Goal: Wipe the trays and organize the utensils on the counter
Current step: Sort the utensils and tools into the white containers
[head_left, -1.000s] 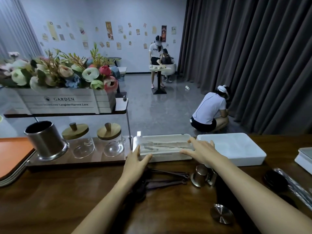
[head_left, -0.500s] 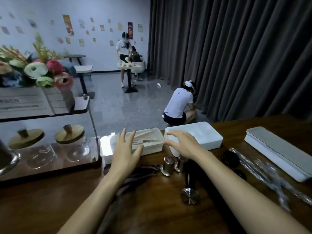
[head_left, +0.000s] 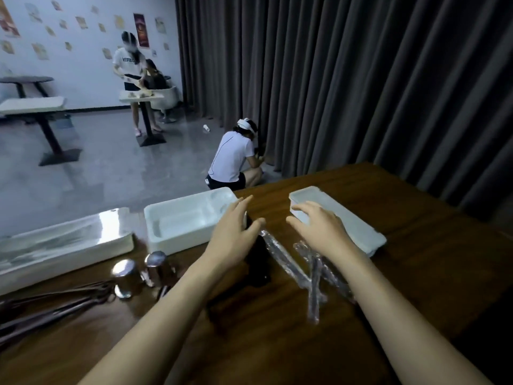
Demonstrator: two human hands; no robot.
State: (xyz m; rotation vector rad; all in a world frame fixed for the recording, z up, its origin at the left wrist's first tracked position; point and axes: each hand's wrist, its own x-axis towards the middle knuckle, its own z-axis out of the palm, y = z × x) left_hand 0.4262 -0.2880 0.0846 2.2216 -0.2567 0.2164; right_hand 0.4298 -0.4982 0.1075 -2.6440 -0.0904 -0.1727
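On the wooden counter stand three white trays. A long tray with a shiny clear lid lies at the left. An open white tray sits in the middle. A lidded white tray lies at the right. My left hand hovers with spread fingers by the right end of the middle tray, above a dark object. My right hand is spread too, its fingertips at the near left corner of the right tray. Plastic-wrapped utensils lie between and under my forearms.
Two small metal cups stand in front of the middle tray. Dark long-handled utensils lie at the near left. Beyond the counter a person crouches by the dark curtain and another stands at a small table.
My view has swung to the right, so the flower box and jars have left the frame. Both hands have moved right, from the lidded left tray to the middle and right trays.
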